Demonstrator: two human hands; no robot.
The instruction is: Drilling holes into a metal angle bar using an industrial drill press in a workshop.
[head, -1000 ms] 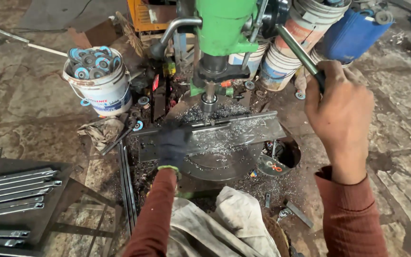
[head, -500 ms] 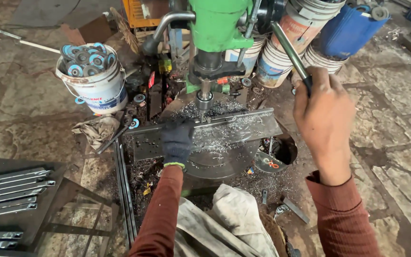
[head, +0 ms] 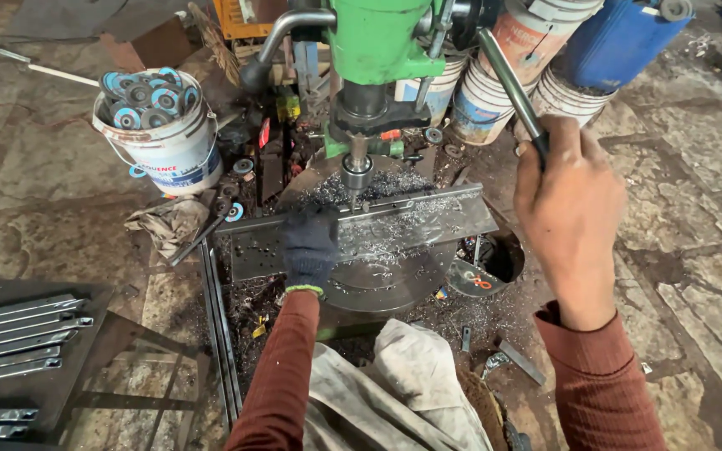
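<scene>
Drilling setup: we have a steel angle [head: 361, 230] lying flat across the round drill table [head: 394, 276], long axis left-right, with the bit [head: 354, 196] standing right at its upper edge, close to or touching it; we can't tell contact. Swarf [head: 394, 225] is heaped on the angle and table around the bit.

Left hand [head: 311, 246], in a dark glove, is pressed flat on the angle just left of the bit, fingers spread and bearing down, not wrapped round anything. We read that as a clamp: it keeps the piece from spinning or lifting under the bit, and sits off to the side, clear of the spindle.

Right hand [head: 570, 213], bare, is clenched round the end of the feed lever [head: 511, 88], which slants up to the green drill head [head: 378, 38]. Gripping at the lever's far end gives the most leverage on the quill.

Outward: white bucket [head: 160, 138] of grinding discs stands on the floor to the left, near. Stacked pails [head: 528, 63] and a blue jerrycan [head: 620, 38] sit behind the drill. Cut steel strips [head: 18, 334] lie in a row on a dark surface [head: 85, 367] at lower left. Crumpled cloth [head: 378, 392] lies between our arms.
</scene>
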